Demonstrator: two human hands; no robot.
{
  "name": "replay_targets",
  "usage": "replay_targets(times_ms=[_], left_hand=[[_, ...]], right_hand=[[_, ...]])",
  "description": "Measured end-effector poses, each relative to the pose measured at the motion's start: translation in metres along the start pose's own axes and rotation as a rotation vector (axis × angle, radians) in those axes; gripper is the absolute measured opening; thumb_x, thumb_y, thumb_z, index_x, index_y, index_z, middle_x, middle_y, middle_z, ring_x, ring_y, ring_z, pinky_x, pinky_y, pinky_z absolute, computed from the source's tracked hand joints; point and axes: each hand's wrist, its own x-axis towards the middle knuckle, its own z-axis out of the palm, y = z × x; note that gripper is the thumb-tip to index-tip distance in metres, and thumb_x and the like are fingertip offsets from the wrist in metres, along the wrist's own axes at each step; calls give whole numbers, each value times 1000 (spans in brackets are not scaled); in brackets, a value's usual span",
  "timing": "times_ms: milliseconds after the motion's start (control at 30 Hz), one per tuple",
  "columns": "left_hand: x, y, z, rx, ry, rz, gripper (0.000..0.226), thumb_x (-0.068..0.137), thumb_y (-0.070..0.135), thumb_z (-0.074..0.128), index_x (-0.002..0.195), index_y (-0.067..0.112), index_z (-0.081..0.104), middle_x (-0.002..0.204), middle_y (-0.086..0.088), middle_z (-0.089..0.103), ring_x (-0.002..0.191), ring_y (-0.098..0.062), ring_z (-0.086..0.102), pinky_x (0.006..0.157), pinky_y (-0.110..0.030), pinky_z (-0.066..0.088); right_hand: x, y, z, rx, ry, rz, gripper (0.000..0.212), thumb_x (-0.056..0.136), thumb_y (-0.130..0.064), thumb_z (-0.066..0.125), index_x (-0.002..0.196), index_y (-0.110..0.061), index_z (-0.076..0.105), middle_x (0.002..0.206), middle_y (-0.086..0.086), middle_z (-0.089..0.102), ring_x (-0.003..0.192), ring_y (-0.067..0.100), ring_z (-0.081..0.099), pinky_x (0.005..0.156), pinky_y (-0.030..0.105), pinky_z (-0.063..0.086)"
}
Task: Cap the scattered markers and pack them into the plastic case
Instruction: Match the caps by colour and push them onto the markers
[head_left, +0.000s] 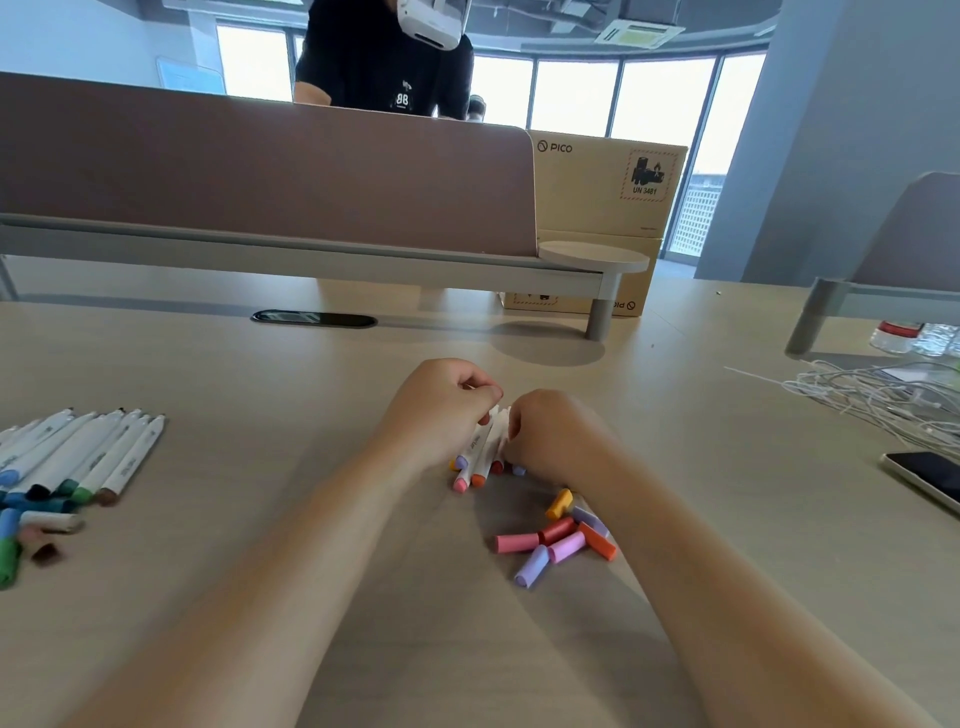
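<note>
along the left edge of the counter (260, 571) lies a row of white markers (88, 457), bare tips pointing away, with the blue, green and brown caps (21, 519) loose at their near ends. at the middle the left grip (441, 410) curls over the far ends of a small bundle of markers (485, 441), and the right grip (550, 436) curls against its right side, so both hold the bundle between them; its tips are hidden under the fingers. just nearer and to the right sits a heap of pink, red, orange, purple and yellow caps (558, 540).

the step looks like capping this warm set. better to free one marker at a time, match each cap to the coloured end, and press it straight on until it seats. keep the bundle from rolling towards the cables (872, 395) and phone (930, 478) at the right edge. the plastic case is not in view.
</note>
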Motion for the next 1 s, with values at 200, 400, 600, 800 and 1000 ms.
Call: replay_targets(times_ms=[200,400,600,800,1000], left_hand=[[-2,2,-1,18,-37,-18,17,92,20,58,85,14,72,63,5,62,57,-16,53,41,-21,42],[-1,4,-3,36,-54,-77,17,89,17,57,80,12,71,64,1,63,54,-20,52,47,-25,45],[0,2,-7,79,-9,-66,18,89,18,58,79,10,72,67,-3,65,57,-17,54,57,-28,44],[-9,10,-4,240,-185,25,20,92,31,62,82,18,71,71,-1,69,59,-14,59,54,-24,42],[-14,13,2,276,-396,65,11,86,27,71,83,16,73,72,1,70,56,-11,57,52,-24,45]], right_hand=[[-5,-4,-7,-94,-52,-1,28,92,-22,63,116,-8,66,103,7,62,86,22,55,89,33,52],[-13,2,-4,26,2,8,28,95,-12,57,122,-5,62,116,8,63,106,24,63,98,33,51],[-20,9,-7,116,-10,-1,25,94,-11,58,115,-3,68,116,12,67,108,25,64,98,35,52],[-17,23,-8,302,-28,31,14,89,-14,64,83,-3,69,86,7,73,72,20,60,75,29,52],[-15,37,-12,631,102,75,19,85,-16,59,75,-2,67,53,2,63,53,18,58,63,32,55]])
